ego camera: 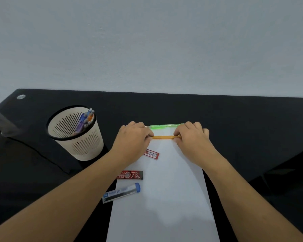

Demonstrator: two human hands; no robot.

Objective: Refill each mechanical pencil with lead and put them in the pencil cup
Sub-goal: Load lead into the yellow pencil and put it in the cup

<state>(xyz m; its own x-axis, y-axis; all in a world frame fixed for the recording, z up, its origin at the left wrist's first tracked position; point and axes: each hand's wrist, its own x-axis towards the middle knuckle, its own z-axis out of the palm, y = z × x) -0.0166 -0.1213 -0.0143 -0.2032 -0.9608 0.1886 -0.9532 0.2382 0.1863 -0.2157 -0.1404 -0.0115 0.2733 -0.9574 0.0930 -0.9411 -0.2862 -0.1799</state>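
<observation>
Pencil (pixel 164 137), orange, crosswise over paper (pixel 170 193), ends pinched by left hand (pixel 133 137) and right hand (pixel 193 137)

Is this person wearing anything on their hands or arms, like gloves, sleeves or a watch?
No. The left hand and right hand are bare: no gloves, and no rings show on the fingers in view. The left forearm and right forearm are uncovered to the picture's edge, with no sleeve, watch or bracelet visible.

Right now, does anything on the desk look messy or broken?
Nothing looks spilled or broken. Only the blue-capped lead tube lies crooked, partly off the white paper. The left hand and right hand pinch the orange pencil.
</observation>
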